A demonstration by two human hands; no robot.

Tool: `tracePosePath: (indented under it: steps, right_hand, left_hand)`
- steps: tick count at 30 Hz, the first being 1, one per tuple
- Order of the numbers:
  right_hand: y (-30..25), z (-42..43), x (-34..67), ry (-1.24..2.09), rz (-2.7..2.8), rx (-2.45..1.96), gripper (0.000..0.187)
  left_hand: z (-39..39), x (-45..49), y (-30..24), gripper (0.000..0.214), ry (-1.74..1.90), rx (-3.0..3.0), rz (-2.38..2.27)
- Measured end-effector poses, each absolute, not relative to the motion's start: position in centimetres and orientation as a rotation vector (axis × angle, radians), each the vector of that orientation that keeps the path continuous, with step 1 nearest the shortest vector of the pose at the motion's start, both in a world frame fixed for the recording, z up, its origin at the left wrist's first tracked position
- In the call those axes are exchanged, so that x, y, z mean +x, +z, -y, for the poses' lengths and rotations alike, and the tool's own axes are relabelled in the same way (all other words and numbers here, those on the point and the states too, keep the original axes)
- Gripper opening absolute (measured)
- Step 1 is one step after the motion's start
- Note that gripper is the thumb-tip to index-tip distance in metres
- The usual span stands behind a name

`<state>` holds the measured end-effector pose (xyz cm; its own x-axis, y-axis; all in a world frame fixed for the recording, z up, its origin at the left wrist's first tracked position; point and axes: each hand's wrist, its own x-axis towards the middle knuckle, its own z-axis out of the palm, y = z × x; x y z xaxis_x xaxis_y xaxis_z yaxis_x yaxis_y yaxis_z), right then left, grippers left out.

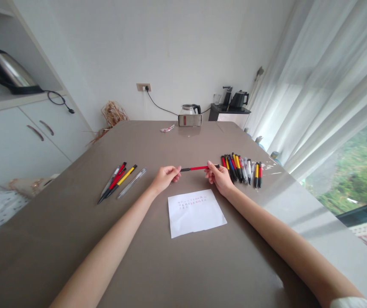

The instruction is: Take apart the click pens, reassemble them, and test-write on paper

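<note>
A red pen [199,168] with black ends is stretched level between my two hands, above the table. My left hand [165,178] pinches its black grip end. At the other end, my right hand [219,176] has thumb and fingers closed on the pen near its black top. Just below lies a white sheet of paper [196,218] with a few short lines of handwriting. To the right, a row of several pens [237,167] in red, yellow, blue, clear and black lies side by side. On the left rest several more pens, among them a yellow pen [126,175] and a clear pen [131,184].
The brown table [132,256] reaches to a glass pot [189,109] and a boxy object [189,120] at its far edge. A small crumpled wrapper [167,128] lies nearby. Shelves with a kettle [7,72] stand left; a curtained window [340,154] is right.
</note>
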<state>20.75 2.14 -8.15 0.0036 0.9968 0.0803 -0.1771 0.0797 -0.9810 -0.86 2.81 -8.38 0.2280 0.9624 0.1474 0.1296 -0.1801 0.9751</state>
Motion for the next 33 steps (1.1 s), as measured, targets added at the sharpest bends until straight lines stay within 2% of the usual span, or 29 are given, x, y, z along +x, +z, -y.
tracePosePath:
  steps: [6, 9, 12, 18, 25, 28, 31, 33]
  right_hand:
    - [-8.2, -2.18, 20.79, 1.239, 1.108, -0.986, 0.036]
    - [-8.24, -2.22, 20.79, 1.236, 1.1, -0.998, 0.037]
    - [-8.23, -2.21, 20.76, 1.23, 1.1, -1.006, 0.037]
    - [-8.13, -2.13, 20.7, 1.234, 1.111, -1.004, 0.037]
    - [-8.2, -2.13, 20.76, 1.239, 1.1, -0.99, 0.037]
    - [-8.22, -2.11, 20.77, 1.231, 1.092, -1.003, 0.037]
    - [-8.24, -2.12, 20.77, 1.236, 1.085, -1.006, 0.037]
    - [-8.24, -2.13, 20.77, 1.237, 1.086, -1.005, 0.037]
  left_hand:
    - [-2.81, -0.71, -8.19, 0.034, 1.141, 1.531, -1.043]
    - [-2.81, -0.7, -8.07, 0.041, 1.232, 1.585, -1.007]
    - [-2.86, -0.78, -8.16, 0.031, 1.245, 1.601, -1.033]
    - [-2.96, -0.89, -8.4, 0.03, 1.189, 1.49, -1.053]
    - [-2.84, -0.99, -8.36, 0.038, 1.081, 1.505, -1.071]
    - [-2.8, -0.92, -8.16, 0.034, 1.131, 1.496, -1.02]
    - [-2.82, -0.89, -8.07, 0.043, 1.207, 1.524, -0.987]
    - [-2.87, -0.91, -8.15, 0.036, 1.228, 1.548, -0.993]
